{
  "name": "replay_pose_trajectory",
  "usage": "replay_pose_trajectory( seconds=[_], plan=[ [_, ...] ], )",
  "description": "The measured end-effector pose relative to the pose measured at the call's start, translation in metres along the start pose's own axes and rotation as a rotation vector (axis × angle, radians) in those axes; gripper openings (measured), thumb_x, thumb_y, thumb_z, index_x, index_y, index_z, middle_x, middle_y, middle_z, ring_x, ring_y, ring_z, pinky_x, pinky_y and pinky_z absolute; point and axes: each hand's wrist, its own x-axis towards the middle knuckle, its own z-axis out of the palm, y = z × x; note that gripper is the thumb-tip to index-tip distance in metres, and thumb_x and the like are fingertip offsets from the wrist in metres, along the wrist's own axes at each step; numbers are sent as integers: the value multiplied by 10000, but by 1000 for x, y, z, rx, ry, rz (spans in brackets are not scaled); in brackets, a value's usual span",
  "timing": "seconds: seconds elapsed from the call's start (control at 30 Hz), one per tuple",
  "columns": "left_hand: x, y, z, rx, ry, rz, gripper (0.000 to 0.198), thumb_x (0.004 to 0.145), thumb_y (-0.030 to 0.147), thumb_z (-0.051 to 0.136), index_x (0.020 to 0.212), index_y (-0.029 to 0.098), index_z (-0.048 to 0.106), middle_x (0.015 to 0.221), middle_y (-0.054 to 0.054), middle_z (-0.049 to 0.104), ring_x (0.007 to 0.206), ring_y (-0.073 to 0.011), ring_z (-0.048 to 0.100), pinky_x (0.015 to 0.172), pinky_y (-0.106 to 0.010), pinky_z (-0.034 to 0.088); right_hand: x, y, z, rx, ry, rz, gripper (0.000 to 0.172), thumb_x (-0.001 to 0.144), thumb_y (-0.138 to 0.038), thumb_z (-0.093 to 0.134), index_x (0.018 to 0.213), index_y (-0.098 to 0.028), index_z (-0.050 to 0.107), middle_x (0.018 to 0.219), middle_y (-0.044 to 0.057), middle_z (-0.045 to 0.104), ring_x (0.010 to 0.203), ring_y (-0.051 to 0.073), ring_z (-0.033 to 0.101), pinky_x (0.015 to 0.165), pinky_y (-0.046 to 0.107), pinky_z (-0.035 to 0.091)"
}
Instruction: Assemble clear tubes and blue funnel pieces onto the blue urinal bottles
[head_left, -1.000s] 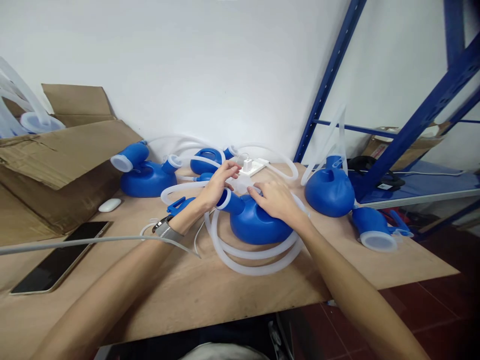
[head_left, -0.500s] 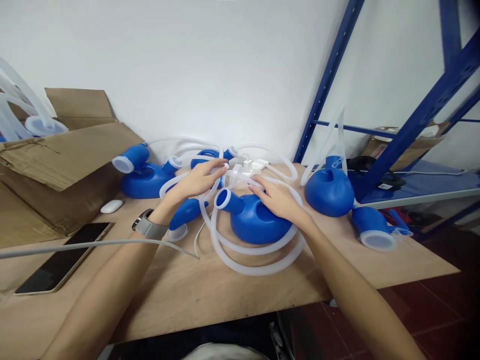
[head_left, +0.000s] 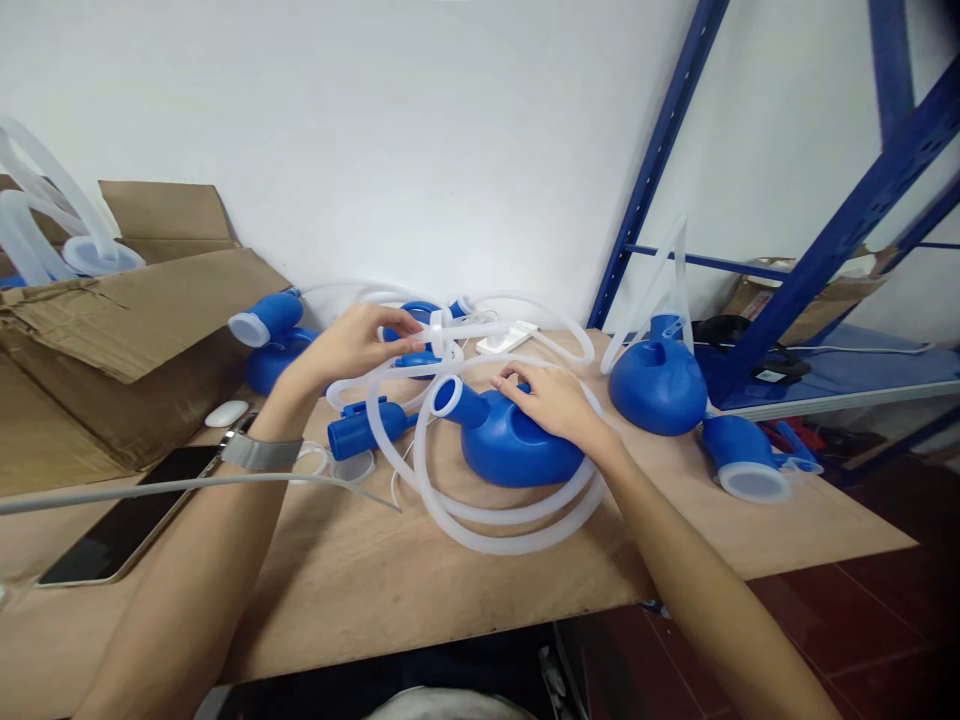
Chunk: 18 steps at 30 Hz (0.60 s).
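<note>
My left hand [head_left: 367, 340] is closed on the end of a translucent hose [head_left: 480, 331], fingers at a round white cap [head_left: 436, 331] fitted there. Below and to its right stands a blue urinal bottle [head_left: 517, 455], its open neck with a white rim pointing up and left. Over the top of this bottle lies my right hand [head_left: 551, 400], fingers curled at the handle, part of the grip hidden. Loops of the hose [head_left: 499, 545] circle the bottle on the table. A blue urinal head [head_left: 364, 430] lies below my left hand, beside a translucent lid [head_left: 354, 468].
More blue bottles stand at the right [head_left: 656, 390] and back left [head_left: 274, 365]. Another urinal head [head_left: 739, 450] lies near the right edge. A cardboard box [head_left: 150, 330], a phone [head_left: 127, 520] and a white power strip [head_left: 506, 340] are on the table. A blue shelf [head_left: 840, 375] adjoins at right.
My left hand has moved left, bringing the capped hose end with it. My right hand has let go of the hose and settled onto the bottle. The blue head below has turned.
</note>
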Motion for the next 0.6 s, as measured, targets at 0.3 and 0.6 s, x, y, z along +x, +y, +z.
replay_pose_trajectory(
  seconds=[0.3, 0.6],
  plan=[
    [-20, -11, -42, 182, -348, -34, 388, 807, 535, 668, 902, 180, 789, 864, -60, 788, 750, -212, 675, 670, -296, 481, 2, 6, 0, -81, 11, 56, 400, 1057, -510, 455, 1032, -246, 753, 1083, 53, 790, 1008, 274, 708, 779, 327, 426],
    [-24, 6, -52, 377, -410, -137, 275, 803, 434, 636, 842, 196, 769, 802, -37, 774, 719, -198, 662, 672, -285, 454, 2, 6, 0, -101, 9, 40, 402, 1061, -499, 445, 1048, -240, 752, 1078, 58, 792, 998, 270, 707, 790, 326, 432]
  ],
)
